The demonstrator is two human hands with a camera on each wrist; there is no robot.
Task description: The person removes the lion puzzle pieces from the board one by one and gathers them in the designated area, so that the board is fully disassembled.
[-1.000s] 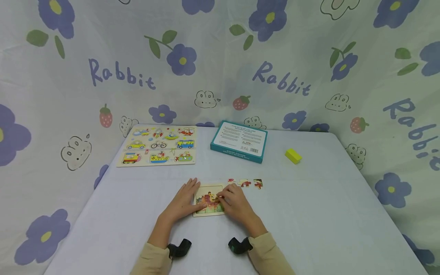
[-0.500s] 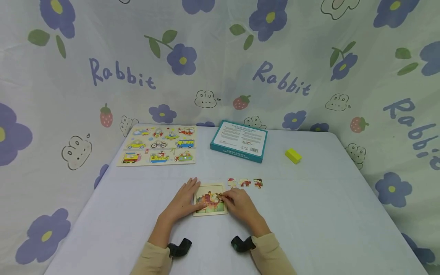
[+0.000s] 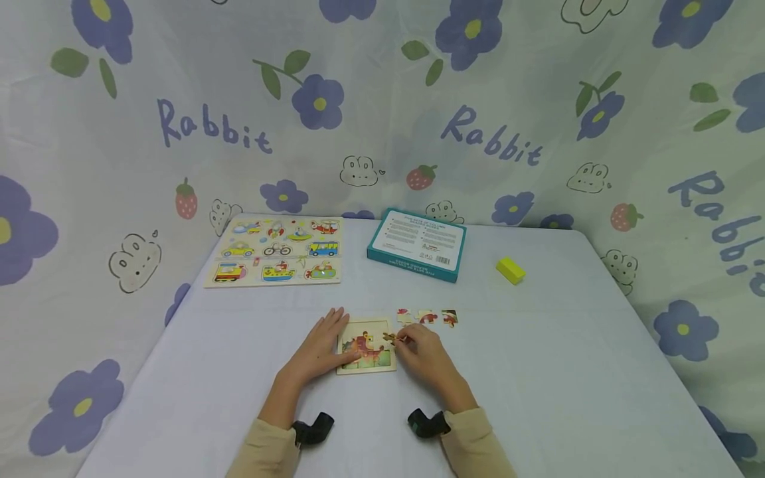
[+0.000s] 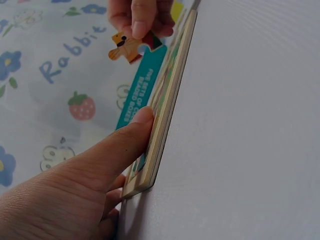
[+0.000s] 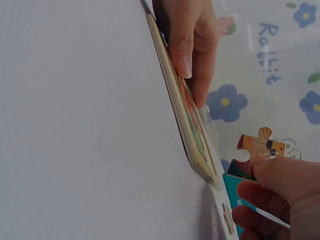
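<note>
A small wooden jigsaw tray point(image 3: 392, 362) lies in front of me, partly filled with a picture in reds and greens. My left hand point(image 3: 317, 348) rests at its left side with straight fingers, the thumb lying across the tray's face. Between thumb and fingers, my right hand point(image 3: 427, 355) pinches a puzzle piece point(image 5: 257, 145) printed with an orange animal face and a dark eye. This piece is held up over the tray's right edge, apart from the picture. Loose puzzle pieces point(image 3: 449, 318) lie in a row just beyond the right hand.
At the back left lies a wooden vehicle peg board point(image 3: 275, 265). A teal-edged box point(image 3: 415, 244) sits behind the loose pieces, and a yellow block point(image 3: 510, 271) is farther right. Patterned cloth point(image 3: 382, 119) hangs behind the white table point(image 3: 568, 385).
The right hand has drawn back to the right, carrying the puzzle piece from over the picture to the tray's right edge. My left hand has stayed in place.
</note>
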